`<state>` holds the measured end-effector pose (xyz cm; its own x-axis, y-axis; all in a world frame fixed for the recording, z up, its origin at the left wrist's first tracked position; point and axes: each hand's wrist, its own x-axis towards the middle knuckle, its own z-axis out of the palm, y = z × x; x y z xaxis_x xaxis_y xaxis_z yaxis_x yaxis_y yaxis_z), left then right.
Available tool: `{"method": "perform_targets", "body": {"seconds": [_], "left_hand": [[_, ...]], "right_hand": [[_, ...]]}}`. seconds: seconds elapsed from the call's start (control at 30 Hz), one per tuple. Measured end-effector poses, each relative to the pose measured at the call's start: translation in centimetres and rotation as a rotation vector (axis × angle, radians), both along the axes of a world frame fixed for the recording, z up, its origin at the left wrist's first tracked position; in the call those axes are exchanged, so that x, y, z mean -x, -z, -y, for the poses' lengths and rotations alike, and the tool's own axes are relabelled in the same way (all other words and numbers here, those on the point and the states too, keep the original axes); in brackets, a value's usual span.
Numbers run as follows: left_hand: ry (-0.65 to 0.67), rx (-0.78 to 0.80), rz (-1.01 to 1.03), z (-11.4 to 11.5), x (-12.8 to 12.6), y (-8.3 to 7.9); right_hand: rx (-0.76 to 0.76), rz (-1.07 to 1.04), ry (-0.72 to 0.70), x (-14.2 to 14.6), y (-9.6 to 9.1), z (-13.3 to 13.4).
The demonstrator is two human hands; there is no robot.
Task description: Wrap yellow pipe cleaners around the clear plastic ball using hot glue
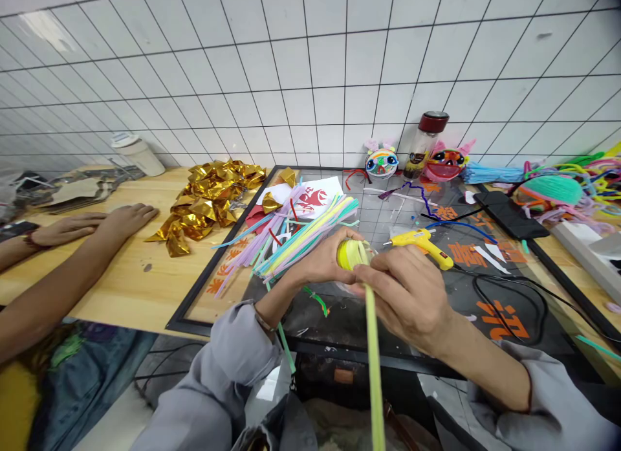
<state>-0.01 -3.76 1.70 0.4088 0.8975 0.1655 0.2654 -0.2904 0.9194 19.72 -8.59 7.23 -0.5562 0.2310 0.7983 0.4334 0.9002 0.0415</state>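
My left hand (332,255) is closed around a small round clear piece (352,253) with yellow pipe cleaner coiled on it. The fingers of my right hand (412,292) pinch a yellow pipe cleaner (373,367) against its near side, and the long loose end hangs down toward me. Beside my left hand lies a bundle of pastel pipe cleaners (310,237). Just beyond my right hand rests a yellow hot glue gun (422,242), its nozzle pointing left. Much of the round piece is hidden by my fingers.
Two decorated animal-face balls (381,161) (444,163) stand by the wall with a red-lidded bottle (427,140) between them. A black phone (512,213) and cable (533,283) lie right. Gold foil (208,198) and another person's hands (121,221) are left.
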Motion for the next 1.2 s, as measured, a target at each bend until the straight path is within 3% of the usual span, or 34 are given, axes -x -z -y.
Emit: {"method": "perform_targets", "body": {"seconds": [0.07,0.23,0.33,0.67,0.93,1.2], "left_hand": [[0.020,-0.006,0.003,0.0,0.0,0.0],[0.065,0.012,0.038,-0.2,0.2,0.1],[0.075,0.009,0.051,-0.3,0.4,0.3],[0.103,-0.060,0.004,-0.8,0.9,0.9],[0.119,-0.074,0.014,-0.9,1.0,1.3],[0.137,-0.081,0.022,-0.9,1.0,1.4]], "right_hand": [[0.067,-0.072,-0.041,-0.5,0.2,0.0],[0.397,-0.252,-0.105,-2.1,1.7,-0.6],[0.483,-0.305,-0.111,-2.3,2.9,-1.5],[0.437,-0.311,-0.148,-2.7,5.4,-3.3],[0.333,-0.253,-0.166,-2.3,5.7,-3.0],[0.345,-0.205,-0.153,-2.3,4.8,-2.7]]}}
